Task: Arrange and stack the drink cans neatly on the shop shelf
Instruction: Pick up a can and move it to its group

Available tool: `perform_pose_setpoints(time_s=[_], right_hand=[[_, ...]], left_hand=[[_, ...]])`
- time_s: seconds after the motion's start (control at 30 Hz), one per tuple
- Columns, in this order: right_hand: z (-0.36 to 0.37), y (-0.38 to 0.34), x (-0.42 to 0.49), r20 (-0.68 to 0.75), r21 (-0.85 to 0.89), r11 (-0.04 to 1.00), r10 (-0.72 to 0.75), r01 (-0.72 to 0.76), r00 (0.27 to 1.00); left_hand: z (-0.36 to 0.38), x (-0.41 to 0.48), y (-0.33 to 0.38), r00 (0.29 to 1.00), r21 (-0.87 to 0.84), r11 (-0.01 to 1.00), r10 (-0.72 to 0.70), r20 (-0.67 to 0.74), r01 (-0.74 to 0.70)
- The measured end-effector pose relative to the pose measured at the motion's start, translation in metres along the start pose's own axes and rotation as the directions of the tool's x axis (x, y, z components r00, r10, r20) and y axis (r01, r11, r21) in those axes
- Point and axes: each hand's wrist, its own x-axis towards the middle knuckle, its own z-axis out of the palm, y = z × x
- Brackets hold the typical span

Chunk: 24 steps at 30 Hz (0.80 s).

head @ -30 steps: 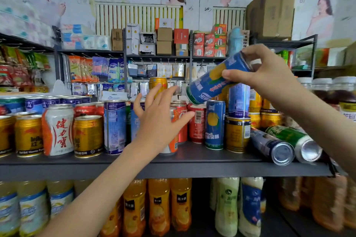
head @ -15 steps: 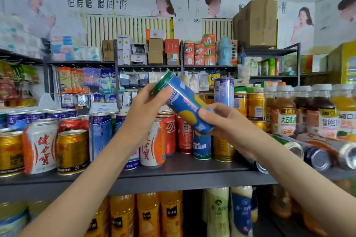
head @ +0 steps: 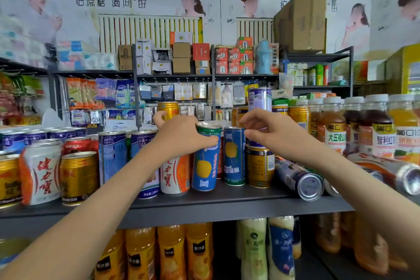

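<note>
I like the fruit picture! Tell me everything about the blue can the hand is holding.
It is a tall, slim metal-looking can, blue with a green band under its silvery top and a yellow fruit on its side. It stands about upright near the front of the grey shelf. The left hand grips its upper part. A white and orange can stands to its left, a matching blue can to its right.

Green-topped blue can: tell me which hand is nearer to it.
Left. The left hand grips the green-topped blue can near its top; the right hand hovers to its right, beyond the neighbouring blue can.
</note>
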Motion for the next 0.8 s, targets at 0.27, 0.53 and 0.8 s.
perform_pose_setpoints(time_s=[0.27,0.53,0.8], right_hand=[[0.008,0.002,0.009,0.046,-0.101,0.994,-0.039,0.044,0.998],[0.009,-0.012,0.044,0.124,-0.188,0.974,-0.1,0.122,0.987],[0.012,-0.021,0.095,0.456,-0.506,0.819,-0.013,0.27,0.89]], left_hand=[[0.005,-0.001,0.005,0.995,0.034,0.999,-0.012,0.096,0.009],[-0.01,0.013,-0.012,0.949,-0.083,0.99,0.136,0.286,-0.117],[-0.006,0.018,-0.023,0.949,-0.187,0.973,0.182,0.256,-0.136]])
